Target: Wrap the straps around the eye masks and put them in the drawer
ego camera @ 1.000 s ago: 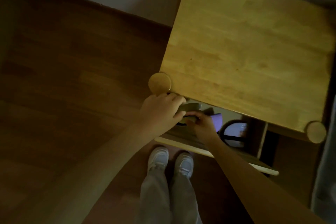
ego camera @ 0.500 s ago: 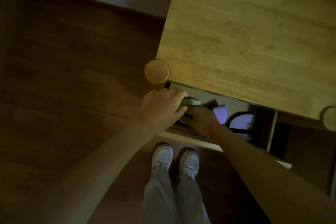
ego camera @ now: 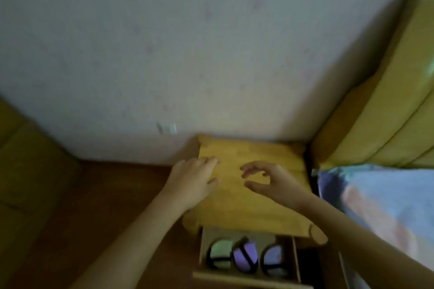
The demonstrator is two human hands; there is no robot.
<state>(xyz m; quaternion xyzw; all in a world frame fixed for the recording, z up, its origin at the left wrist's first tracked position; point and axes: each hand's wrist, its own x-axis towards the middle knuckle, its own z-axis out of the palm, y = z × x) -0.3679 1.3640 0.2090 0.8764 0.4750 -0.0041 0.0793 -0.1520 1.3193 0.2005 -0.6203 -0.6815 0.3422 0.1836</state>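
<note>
Both hands hover empty over the wooden nightstand top: the left hand with relaxed fingers at its left edge, the right hand loosely curled around nothing. Below, the open drawer holds three strap-wrapped eye masks in a row: green, purple, lavender. A bed lies right.

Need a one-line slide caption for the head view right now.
Both hands, left and right, hover open over the nightstand; three wrapped eye masks sit in the open drawer.
</note>
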